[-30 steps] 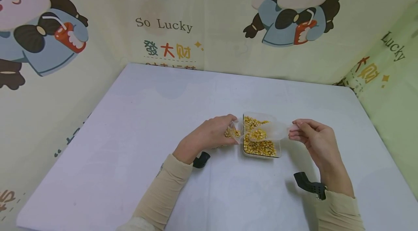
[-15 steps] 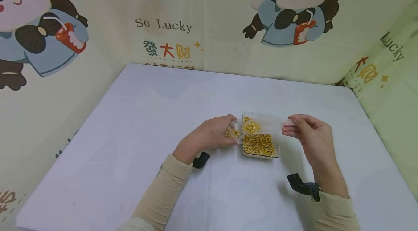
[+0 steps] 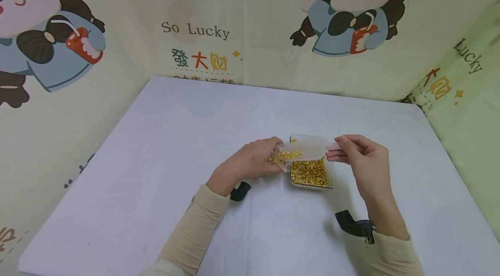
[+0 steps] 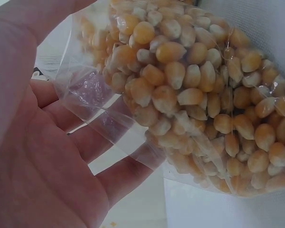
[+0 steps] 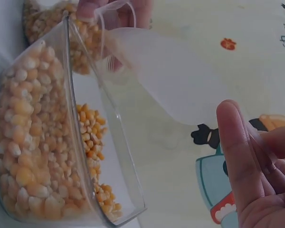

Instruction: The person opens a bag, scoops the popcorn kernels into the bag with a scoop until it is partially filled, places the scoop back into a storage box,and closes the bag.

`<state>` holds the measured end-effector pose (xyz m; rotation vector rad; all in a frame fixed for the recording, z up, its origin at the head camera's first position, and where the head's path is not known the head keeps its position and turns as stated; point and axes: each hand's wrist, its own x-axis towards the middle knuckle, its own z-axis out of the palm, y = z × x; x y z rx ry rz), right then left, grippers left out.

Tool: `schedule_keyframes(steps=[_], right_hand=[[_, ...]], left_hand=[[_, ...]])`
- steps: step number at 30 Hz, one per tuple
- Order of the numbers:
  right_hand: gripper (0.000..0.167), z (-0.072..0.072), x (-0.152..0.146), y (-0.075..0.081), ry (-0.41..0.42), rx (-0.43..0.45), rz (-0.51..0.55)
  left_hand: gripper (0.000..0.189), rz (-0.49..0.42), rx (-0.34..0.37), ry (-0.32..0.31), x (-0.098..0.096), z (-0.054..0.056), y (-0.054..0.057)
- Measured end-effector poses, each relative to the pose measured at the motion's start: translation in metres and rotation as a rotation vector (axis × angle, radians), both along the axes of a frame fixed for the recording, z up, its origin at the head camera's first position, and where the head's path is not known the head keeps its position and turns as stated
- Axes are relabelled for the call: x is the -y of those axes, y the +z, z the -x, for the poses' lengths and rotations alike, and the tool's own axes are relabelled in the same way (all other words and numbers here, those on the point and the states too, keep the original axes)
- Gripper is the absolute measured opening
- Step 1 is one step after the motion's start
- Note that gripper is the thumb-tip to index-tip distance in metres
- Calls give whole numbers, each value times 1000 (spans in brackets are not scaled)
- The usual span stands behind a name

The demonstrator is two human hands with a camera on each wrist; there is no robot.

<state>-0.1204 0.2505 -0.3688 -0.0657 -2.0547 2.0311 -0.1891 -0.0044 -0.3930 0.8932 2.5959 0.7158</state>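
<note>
My left hand (image 3: 251, 156) holds a clear plastic bag (image 4: 204, 104) by its mouth, thumb and fingers spread around the opening. Corn kernels fill the bag's lower part. With thumb and fingertips my right hand (image 3: 367, 163) pinches the handle of a translucent white scoop (image 3: 314, 148). The scoop's tip is at the bag's mouth, and some yellow kernels (image 3: 291, 155) lie toward that end. Below the scoop stands a clear rectangular container (image 3: 331, 176) with corn kernels (image 5: 33, 142) in it. The scoop hides part of the container in the head view.
A white-covered table (image 3: 187, 137) bears everything. Printed cloth walls (image 3: 265, 28) rise behind it and at both sides. Black wrist-worn devices sit on the left wrist (image 3: 240, 191) and the right wrist (image 3: 353, 224).
My right hand has moved left, carrying the scoop with kernels from above the container to the bag's mouth. The kernels now sit nearer the scoop's tip. The left hand has stayed in place.
</note>
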Motion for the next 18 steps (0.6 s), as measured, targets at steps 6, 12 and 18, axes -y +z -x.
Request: schedule_keyframes(steps=[6, 12, 18], right_hand=[[24, -2, 3, 2, 4, -21, -28], [27, -3, 2, 2, 8, -42, -50], [29, -4, -5, 3, -17, -80, -23]], left_hand=[[68, -38, -8, -7, 1, 0, -1], [68, -59, 8, 5, 1, 1, -1], [69, -102, 28, 14, 6, 3, 0]])
